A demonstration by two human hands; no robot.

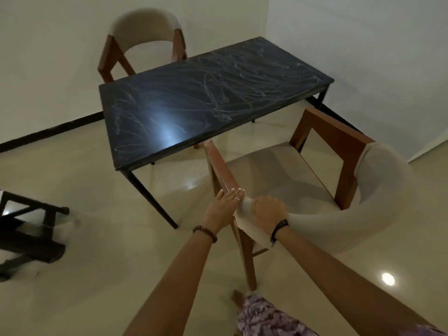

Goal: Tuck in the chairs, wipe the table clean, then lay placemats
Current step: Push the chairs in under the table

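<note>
1. Far left: dark stool or rack [29, 229] on the floor, well apart from the table. Not part of this step.
2. Table [211, 100], dark top covered in pale scribble marks (not wiped yet, by the look of it). Its long axis runs from near-left to far-right.
3. Far chair [145, 44] stands at the table's far long side, seat hidden behind the top, so it seems tucked or nearly so.
4. Left hand [224, 206]: fingers straight and flat, pressing the outer face of the near chair's left armrest where it meets the backrest. Holds nothing.
5. Right hand [266, 210]: fingers curled over the padded backrest end, just beside the left hand, gripping it.
6. Near chair [286, 180] sits pulled out at the table's near long side, seat fully exposed, turned at an angle; the armrest tip almost meets the table edge.
7. Key relation: the table lies ahead and left of both hands, chair between. Both hands are on the chair's left rear corner, so a push likely needs a swing to square it first (right side trails).
</note>
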